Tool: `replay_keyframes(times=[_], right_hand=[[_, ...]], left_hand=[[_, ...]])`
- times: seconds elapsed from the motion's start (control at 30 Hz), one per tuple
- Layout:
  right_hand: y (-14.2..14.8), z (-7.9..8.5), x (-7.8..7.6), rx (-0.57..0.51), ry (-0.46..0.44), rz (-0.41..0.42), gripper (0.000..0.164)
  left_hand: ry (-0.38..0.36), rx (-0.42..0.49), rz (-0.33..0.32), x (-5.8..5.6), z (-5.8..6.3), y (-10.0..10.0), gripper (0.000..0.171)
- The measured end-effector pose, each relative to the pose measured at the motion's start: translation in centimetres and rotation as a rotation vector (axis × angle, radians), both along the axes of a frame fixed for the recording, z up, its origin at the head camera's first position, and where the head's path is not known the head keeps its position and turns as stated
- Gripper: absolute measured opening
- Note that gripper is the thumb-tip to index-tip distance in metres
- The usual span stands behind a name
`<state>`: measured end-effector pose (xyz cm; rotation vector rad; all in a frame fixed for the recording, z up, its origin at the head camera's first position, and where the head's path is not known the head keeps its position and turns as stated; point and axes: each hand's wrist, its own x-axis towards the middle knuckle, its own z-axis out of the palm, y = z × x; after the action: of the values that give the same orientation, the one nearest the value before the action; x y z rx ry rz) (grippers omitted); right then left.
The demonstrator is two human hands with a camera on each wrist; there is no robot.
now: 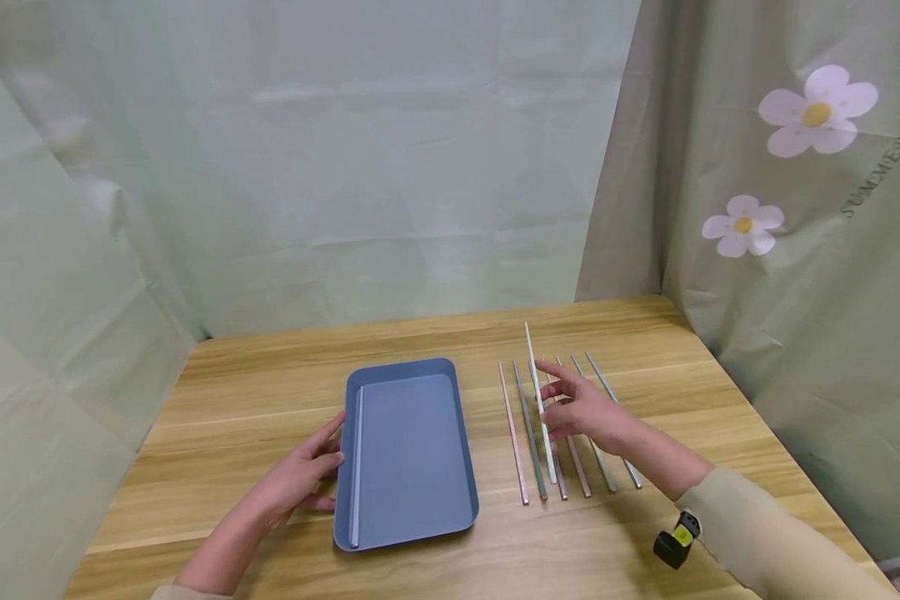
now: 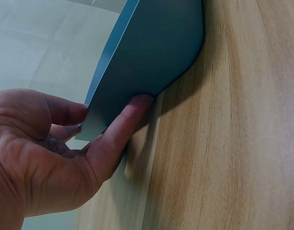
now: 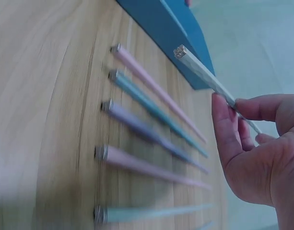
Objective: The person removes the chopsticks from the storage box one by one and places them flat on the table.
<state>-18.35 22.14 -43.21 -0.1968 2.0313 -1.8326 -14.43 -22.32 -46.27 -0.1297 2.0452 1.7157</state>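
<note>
A blue tray [image 1: 408, 442] lies on the wooden table [image 1: 255, 392], with one pale chopstick [image 1: 357, 467] along its left inner wall. My left hand [image 1: 332, 467] holds the tray's left rim [image 2: 151, 52], thumb [image 2: 130, 117] against the outer wall and fingers over the edge. To the right of the tray, several pastel chopsticks [image 1: 530, 437] lie side by side. My right hand [image 1: 551, 392] pinches a white chopstick [image 1: 536, 387] and holds it tilted above that row. The right wrist view shows the white chopstick [image 3: 204, 74] between thumb and fingers [image 3: 226, 124], with pink [image 3: 156, 88] and teal [image 3: 156, 111] chopsticks below.
Pale green curtains close in the table at the back and left, and a beige flowered curtain [image 1: 795, 208] hangs on the right. A black and yellow wrist device [image 1: 677, 540] sits on my right sleeve. Bare wood lies behind the tray and along the front edge.
</note>
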Motion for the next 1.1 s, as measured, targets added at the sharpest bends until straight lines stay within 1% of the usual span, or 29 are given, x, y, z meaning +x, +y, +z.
replay_keyframes(times=[0.13,0.4,0.6,0.7,0.87,1.1], right_hand=[[2.3,0.0,-0.2,0.032,0.013,-0.016,0.085],[8.4,0.2,-0.9,0.121,0.022,-0.037,0.083],[12.0,-0.3,-1.3,0.171,-0.011,-0.055,0.082],[13.2,-0.5,-1.4,0.203,-0.025,-0.050,0.081],[14.6,-0.7,-1.5,0.297,-0.023,-0.021,0.079],[15.3,-1.3,-1.4,0.384,-0.002,0.018,0.077]], left_hand=[[-0.001,-0.006,0.000,0.0,0.0,0.0,0.068],[-0.004,-0.001,-0.003,-0.1,-0.1,0.0,0.069],[0.000,0.022,-0.020,0.0,-0.1,-0.1,0.069],[-0.001,0.027,-0.015,0.0,-0.2,-0.2,0.069],[0.001,0.021,-0.007,-0.1,-0.3,-0.2,0.069],[0.002,0.023,-0.012,-0.1,-0.3,-0.2,0.068]])
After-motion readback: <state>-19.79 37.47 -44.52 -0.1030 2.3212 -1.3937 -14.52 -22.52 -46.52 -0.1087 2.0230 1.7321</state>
